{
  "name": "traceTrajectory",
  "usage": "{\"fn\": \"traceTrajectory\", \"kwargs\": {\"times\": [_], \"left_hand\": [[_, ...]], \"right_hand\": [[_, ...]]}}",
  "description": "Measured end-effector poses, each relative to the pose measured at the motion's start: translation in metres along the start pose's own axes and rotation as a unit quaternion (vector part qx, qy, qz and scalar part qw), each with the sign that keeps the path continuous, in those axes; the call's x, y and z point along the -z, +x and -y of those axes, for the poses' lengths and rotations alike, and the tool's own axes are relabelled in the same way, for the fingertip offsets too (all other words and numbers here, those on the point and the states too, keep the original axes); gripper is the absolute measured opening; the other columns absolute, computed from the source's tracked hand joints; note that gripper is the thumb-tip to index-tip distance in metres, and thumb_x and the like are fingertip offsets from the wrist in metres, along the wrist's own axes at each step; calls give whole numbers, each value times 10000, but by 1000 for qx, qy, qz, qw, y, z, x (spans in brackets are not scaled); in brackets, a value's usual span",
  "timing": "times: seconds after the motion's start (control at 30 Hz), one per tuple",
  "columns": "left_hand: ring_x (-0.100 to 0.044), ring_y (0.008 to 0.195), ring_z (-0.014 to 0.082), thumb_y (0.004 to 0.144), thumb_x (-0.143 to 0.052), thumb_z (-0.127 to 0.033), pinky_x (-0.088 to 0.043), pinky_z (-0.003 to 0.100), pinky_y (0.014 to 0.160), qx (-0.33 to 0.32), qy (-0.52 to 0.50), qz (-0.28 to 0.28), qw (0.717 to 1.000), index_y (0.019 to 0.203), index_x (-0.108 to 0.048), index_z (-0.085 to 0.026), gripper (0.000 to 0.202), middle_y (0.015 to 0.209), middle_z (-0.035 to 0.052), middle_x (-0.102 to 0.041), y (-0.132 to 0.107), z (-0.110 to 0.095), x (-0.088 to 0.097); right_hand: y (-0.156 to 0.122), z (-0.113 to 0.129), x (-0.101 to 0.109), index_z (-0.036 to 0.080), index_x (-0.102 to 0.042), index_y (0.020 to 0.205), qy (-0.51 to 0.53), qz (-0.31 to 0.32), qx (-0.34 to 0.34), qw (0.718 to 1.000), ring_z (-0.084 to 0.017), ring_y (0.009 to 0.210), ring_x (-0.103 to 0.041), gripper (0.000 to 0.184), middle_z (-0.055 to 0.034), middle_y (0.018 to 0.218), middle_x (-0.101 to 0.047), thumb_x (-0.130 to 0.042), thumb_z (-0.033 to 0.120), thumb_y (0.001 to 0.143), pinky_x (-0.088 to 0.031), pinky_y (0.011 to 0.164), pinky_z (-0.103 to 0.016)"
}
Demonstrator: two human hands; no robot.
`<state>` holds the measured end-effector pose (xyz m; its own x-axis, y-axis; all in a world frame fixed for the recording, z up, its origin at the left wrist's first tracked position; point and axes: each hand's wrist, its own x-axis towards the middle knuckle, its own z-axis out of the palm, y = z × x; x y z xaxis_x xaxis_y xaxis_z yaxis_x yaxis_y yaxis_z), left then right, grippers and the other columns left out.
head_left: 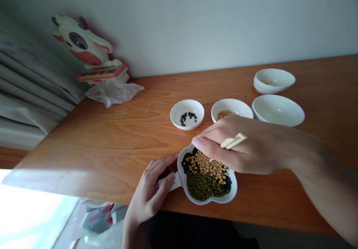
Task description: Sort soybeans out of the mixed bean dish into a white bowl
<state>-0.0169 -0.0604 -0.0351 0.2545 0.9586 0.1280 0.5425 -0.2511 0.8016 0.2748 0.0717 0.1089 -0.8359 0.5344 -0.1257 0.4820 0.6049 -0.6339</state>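
Observation:
A white scoop-shaped dish (233,191) near the table's front edge holds mixed black, yellow and green beans (205,172). My left hand (151,189) pinches the dish's handle (171,183) from the left. My right hand (237,144) hovers over the beans, closed on pale tweezers (232,141) whose tips point down into the yellow beans. Behind the dish, a small white bowl (187,114) contains a few black beans, and a second bowl (232,109) contains yellow beans.
Two more white bowls (278,109) (274,80) stand at the back right of the wooden table (112,144). A cow-shaped toy (89,51) and a crumpled clear plastic bag (113,92) sit at the back left against the wall. Grey curtain hangs left.

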Motion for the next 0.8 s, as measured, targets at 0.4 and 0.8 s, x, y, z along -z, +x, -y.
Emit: {"fn": "traceTrajectory", "kwargs": {"times": [0.4,0.8], "left_hand": [[-734,1344,357,1176,-593,-407,-550,530,1172,11,3,6,1000,1656,-637,-326,488,1548,110,-760,-3,3,0],[-732,1329,346,1178,-589,-401,-547,507,1141,8,6,1,1000,1642,-638,-350,470,1531,88,-767,-4,5,-2]], "right_hand": [[-14,-14,19,223,-620,747,9,-65,19,998,-151,593,-509,691,-9,648,-626,-308,638,1202,-332,629,-377],[-53,-52,63,234,-672,836,-82,-317,-114,938,-171,671,-557,656,-56,711,-688,-330,660,1199,-389,686,-404]]}}
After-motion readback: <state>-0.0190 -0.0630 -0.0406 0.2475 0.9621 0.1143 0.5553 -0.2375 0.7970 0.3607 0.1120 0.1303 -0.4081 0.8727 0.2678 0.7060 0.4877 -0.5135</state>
